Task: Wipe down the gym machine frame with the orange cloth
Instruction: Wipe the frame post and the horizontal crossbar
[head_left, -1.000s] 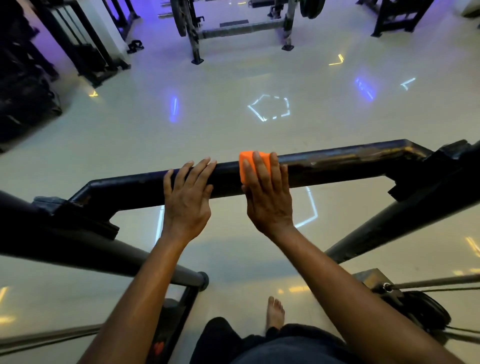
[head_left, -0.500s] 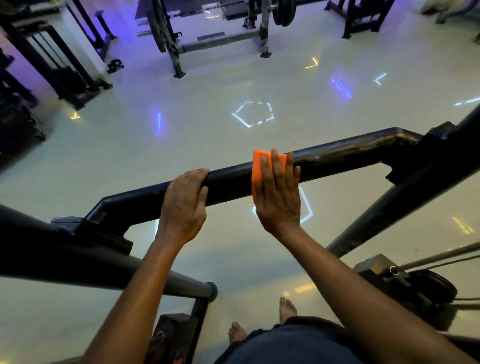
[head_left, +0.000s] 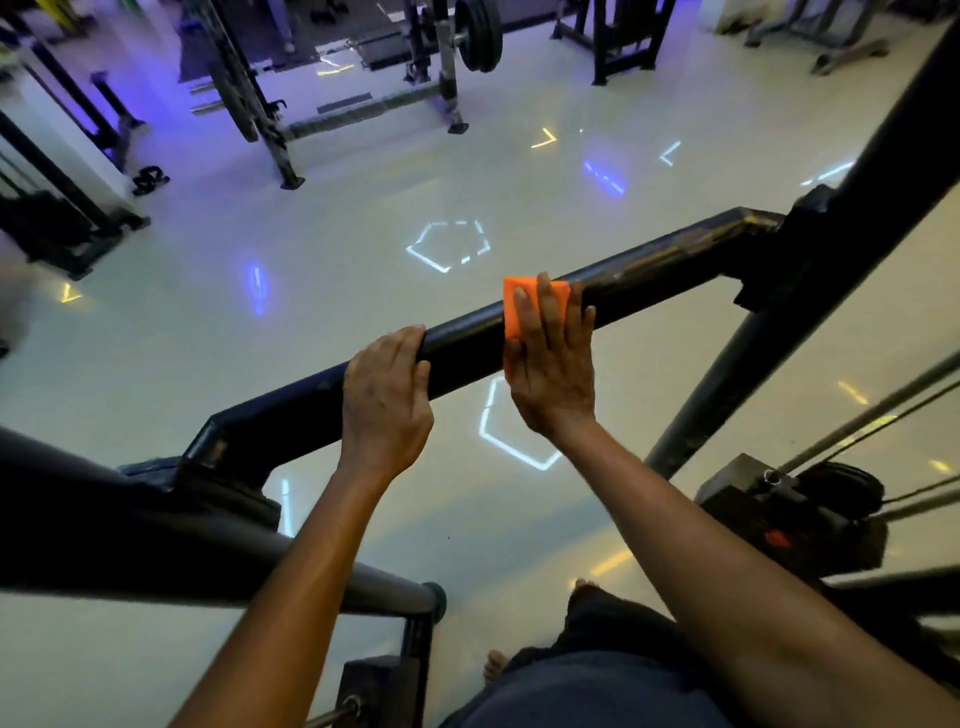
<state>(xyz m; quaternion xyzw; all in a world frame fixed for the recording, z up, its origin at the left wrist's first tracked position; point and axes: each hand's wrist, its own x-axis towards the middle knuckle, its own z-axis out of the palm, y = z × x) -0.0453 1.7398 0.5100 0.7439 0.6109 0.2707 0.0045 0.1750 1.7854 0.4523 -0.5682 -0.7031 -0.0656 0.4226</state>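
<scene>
A black horizontal bar (head_left: 654, 270) of the gym machine frame runs across the view, rising to the right. The orange cloth (head_left: 514, 306) is draped over the bar near its middle. My right hand (head_left: 553, 364) presses flat on the cloth with straight fingers. Just left of it, my left hand (head_left: 387, 395) grips the bare bar, fingers curled over its top. Most of the cloth is hidden under my right hand.
The bar joins dark frame tubes at the left (head_left: 130, 530) and right (head_left: 831, 270). A weight stack with cables (head_left: 795, 514) stands at the lower right. A barbell rack (head_left: 441, 67) and other machines stand across the glossy floor. My bare feet (head_left: 493, 665) show below.
My right hand has slid the cloth to the right along the bar. My left hand went from flat fingers to a curled grip on the bar. The view has tilted.
</scene>
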